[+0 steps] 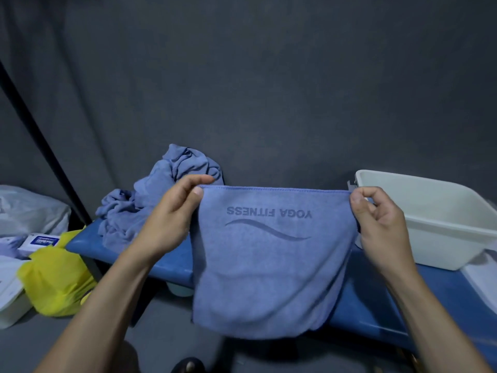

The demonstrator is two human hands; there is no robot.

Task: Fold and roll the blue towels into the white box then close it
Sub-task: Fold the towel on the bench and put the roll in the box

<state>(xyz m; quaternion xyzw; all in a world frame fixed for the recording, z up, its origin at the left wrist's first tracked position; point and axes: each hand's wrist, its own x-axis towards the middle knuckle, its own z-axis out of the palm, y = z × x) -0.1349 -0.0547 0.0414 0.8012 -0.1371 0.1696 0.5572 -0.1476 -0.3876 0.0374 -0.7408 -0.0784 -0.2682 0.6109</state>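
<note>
Grey fabric [269, 76] is covering the whole back wall, and a dark pole [40, 135] is leaning across it on the left. Below, a blue table [376, 300] is running from left to right. A white box [441, 227] is standing on its right end, partly cut off by the frame edge; from this angle its inside is looking bare, though the bottom is not fully visible. A heap of crumpled blue towels [150, 200] is lying on the left end of the table, against the wall.

One blue towel [271, 265] is hanging in the air in front of the table, between heap and box, folded double, with the print "YOGA FITNESS" upside down. The left hand [172, 219] is pinching its upper left corner between thumb and forefinger, and the right hand [379, 219] is pinching the upper right corner in the same way.

On the far left, a yellow bag [56, 281], a clear plastic bag [29, 208] and a small white carton [43, 242] are lying; the carton label is too blurred to read. A dark shoe [189, 366] is showing at the bottom edge.
</note>
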